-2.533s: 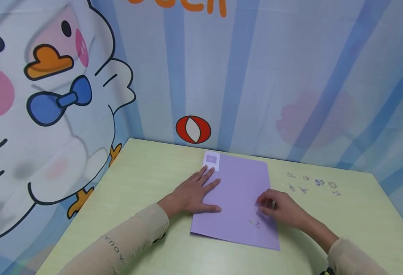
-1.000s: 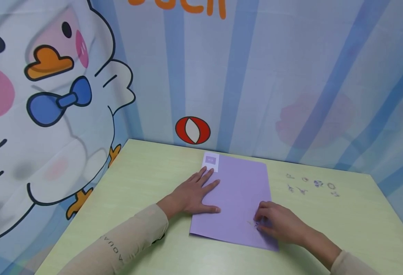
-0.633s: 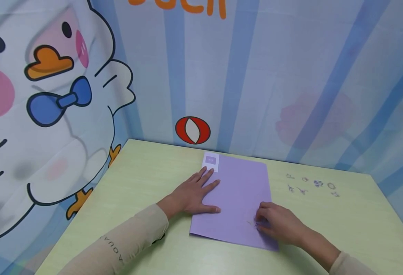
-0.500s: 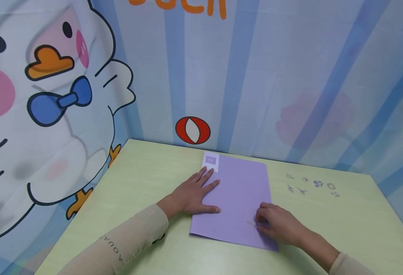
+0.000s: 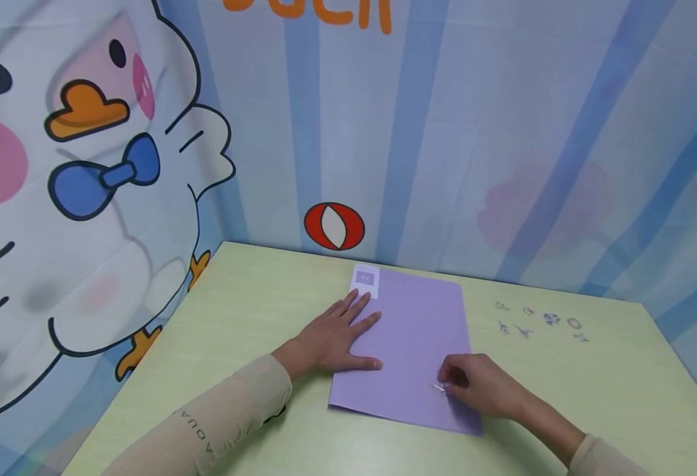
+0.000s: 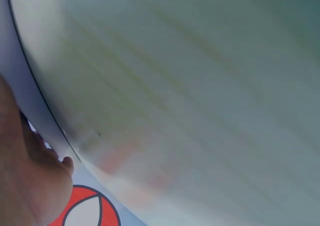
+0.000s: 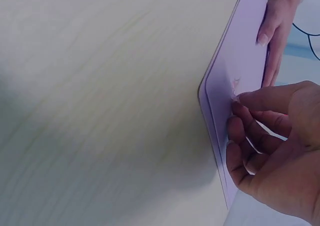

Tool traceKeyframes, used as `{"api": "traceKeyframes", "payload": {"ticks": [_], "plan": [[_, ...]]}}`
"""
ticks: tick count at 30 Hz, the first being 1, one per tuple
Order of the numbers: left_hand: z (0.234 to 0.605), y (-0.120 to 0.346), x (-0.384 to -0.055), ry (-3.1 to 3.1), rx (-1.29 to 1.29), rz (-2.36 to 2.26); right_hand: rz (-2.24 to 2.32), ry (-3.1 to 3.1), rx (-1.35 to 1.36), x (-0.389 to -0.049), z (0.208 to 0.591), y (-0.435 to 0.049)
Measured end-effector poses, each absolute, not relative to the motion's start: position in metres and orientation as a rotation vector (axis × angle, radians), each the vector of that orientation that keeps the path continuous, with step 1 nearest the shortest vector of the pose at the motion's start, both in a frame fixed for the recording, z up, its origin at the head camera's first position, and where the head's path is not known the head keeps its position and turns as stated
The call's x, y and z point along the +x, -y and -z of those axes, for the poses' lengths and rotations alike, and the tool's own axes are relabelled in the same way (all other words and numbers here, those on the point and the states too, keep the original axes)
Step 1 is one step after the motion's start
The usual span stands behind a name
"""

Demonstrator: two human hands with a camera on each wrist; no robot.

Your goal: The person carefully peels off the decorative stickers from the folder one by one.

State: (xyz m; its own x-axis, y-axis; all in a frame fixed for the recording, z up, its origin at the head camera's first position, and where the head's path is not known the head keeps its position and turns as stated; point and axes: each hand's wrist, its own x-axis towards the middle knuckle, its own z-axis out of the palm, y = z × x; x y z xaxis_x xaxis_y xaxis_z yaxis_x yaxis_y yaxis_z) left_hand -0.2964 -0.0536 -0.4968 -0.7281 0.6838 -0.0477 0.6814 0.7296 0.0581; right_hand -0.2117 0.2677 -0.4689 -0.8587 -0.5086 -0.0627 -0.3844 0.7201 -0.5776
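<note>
A purple folder [image 5: 410, 330] lies on the table, with a white label [image 5: 365, 280] at its upper left corner. My left hand [image 5: 342, 336] rests on the folder's left side, palm down and fingers spread. Over the lower right part of the folder, my right hand [image 5: 481, 385] has its thumb and index finger pinched together on a small clear sticker [image 5: 439, 388]. In the right wrist view, the edge of the clear sticker [image 7: 235, 97] shows at the fingertips and catches the light; most of its print is hidden by the fingers.
Several small purple-grey stickers, among them a ring-shaped one [image 5: 574, 323] and a darker one [image 5: 551, 319], lie on the pale wooden table [image 5: 563, 383] to the right of the folder. A printed cloth backdrop [image 5: 348, 132] with a cartoon duck stands behind and at the left.
My right hand has moved down the folder to the small sticker and now pinches it; the sticker looks whiter and shinier than before. My left hand and the folder have kept their place.
</note>
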Motion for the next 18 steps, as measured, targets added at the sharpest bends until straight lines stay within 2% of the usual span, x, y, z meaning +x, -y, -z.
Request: {"api": "traceKeyframes", "payload": {"ticks": [18], "plan": [[0.4936,0.0531,-0.2959,-2.849,1.117,-0.03,0.859,-2.719,-0.718,-0.2118,0.4626,-0.2724]]}}
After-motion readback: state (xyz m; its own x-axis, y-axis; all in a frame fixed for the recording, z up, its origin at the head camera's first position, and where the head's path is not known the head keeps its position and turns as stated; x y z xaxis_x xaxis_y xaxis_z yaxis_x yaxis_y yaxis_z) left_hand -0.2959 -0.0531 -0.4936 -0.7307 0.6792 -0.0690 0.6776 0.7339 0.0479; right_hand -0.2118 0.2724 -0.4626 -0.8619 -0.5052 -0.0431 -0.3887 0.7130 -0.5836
